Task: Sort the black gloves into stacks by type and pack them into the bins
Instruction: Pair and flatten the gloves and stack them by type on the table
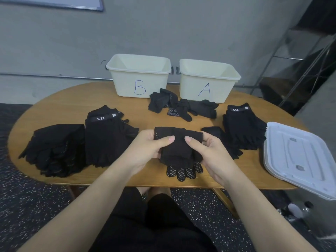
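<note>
The left hand (145, 148) and right hand (207, 151) both pinch one dotted glove (179, 151) between them, thumbs on top, cuff away from the person, fingers pointing back. It hangs just above the table (72, 99). The full-finger stack (54, 150) lies well left of the left hand, so that hand is nearer for setting it down.

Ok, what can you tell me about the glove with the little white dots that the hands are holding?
The dotted glove is black, soft knit fabric with small white grip dots on its fingers. The left hand and the right hand both grip it, thumbs on top, above the wooden table's near edge. Its cuff end points away from the person; its dotted fingertips hang toward them.
</note>
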Tool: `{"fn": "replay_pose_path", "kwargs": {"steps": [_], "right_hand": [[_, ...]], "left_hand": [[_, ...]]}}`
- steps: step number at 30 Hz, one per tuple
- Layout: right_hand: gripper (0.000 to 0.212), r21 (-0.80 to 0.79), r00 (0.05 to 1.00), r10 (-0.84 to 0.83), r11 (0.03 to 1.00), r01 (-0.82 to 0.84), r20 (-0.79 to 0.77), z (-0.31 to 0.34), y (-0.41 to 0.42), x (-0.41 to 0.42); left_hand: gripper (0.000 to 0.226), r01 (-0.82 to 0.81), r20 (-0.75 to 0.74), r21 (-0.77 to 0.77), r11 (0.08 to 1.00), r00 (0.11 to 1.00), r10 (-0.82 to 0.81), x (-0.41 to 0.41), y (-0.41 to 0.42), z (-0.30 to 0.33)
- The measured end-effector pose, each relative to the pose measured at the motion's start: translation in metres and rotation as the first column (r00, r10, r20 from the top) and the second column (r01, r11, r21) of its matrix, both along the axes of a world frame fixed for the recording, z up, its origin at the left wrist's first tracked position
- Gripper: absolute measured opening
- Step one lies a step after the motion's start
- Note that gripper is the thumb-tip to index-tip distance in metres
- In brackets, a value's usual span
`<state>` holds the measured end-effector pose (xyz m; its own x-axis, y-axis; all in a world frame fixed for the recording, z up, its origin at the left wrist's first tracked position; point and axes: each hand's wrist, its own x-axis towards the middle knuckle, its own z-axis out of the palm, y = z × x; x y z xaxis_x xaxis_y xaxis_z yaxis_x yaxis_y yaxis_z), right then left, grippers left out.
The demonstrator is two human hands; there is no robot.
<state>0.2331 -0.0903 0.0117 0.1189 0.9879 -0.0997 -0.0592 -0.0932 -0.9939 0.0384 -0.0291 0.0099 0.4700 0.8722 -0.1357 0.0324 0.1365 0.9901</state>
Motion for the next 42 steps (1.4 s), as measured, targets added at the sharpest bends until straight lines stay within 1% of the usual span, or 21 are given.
{"fn": "replay_pose_path", "kwargs": {"steps": [4, 10, 13, 16, 21, 23, 27, 30, 32, 36, 39, 42], "right_hand": [[0.032, -0.036, 0.995, 0.083, 0.996, -0.085, -0.053, 0.003, 0.001, -0.013], [0.028, -0.038, 0.982, 0.181, 0.982, -0.183, -0.056, 0.015, 0.006, -0.046], [0.029, 0.005, 0.97, 0.244, 0.97, -0.244, -0.02, 0.02, 0.009, -0.074], [0.029, 0.048, 0.95, 0.311, 0.949, -0.31, -0.005, 0.026, 0.013, -0.103], [0.026, 0.079, 0.916, 0.4, 0.914, -0.398, -0.023, 0.036, 0.025, -0.153], [0.025, 0.076, 0.912, 0.408, 0.911, -0.404, -0.035, 0.037, 0.033, -0.174], [0.022, 0.046, 0.911, 0.412, 0.911, -0.411, -0.02, 0.04, 0.051, -0.212], [0.022, 0.002, 0.901, 0.434, 0.901, -0.434, -0.024, 0.043, 0.065, -0.235], [0.021, -0.001, 0.897, 0.441, 0.897, -0.441, -0.005, 0.044, 0.074, -0.247], [0.019, -0.012, 0.893, 0.447, 0.894, -0.447, 0.055, 0.046, 0.09, -0.265], [0.019, -0.028, 0.895, 0.439, 0.899, -0.438, 0.082, 0.045, 0.099, -0.275], [0.018, -0.032, 0.899, 0.417, 0.908, -0.417, 0.132, 0.045, 0.104, -0.281]], "left_hand": [[0.024, -0.008, -0.021, 0.018, 1.0, 1.0, 0.008, -0.016, -0.005, 0.005], [0.023, -0.079, -0.059, 0.045, 0.996, 0.995, 0.082, -0.059, -0.022, 0.017], [0.023, -0.155, -0.034, 0.057, 0.986, 0.987, 0.157, -0.09, -0.036, 0.025], [0.022, -0.26, 0.004, 0.033, 0.965, 0.966, 0.26, -0.122, -0.047, 0.033], [0.02, -0.406, -0.024, 0.047, 0.913, 0.913, 0.407, -0.173, -0.056, 0.041], [0.022, -0.45, -0.009, 0.042, 0.892, 0.893, 0.451, -0.189, -0.056, 0.041], [0.029, -0.529, 0.066, 0.014, 0.848, 0.847, 0.527, -0.217, -0.053, 0.041], [0.032, -0.543, 0.056, 0.042, 0.838, 0.839, 0.541, -0.234, -0.047, 0.04], [0.032, -0.55, 0.059, 0.04, 0.835, 0.835, 0.547, -0.244, -0.04, 0.04], [0.026, -0.585, 0.073, -0.003, 0.811, 0.808, 0.584, -0.262, -0.025, 0.041], [0.02, -0.584, 0.034, 0.01, 0.812, 0.812, 0.583, -0.272, -0.014, 0.038], [0.021, -0.599, 0.017, -0.004, 0.801, 0.801, 0.599, -0.278, -0.004, 0.036]]}}
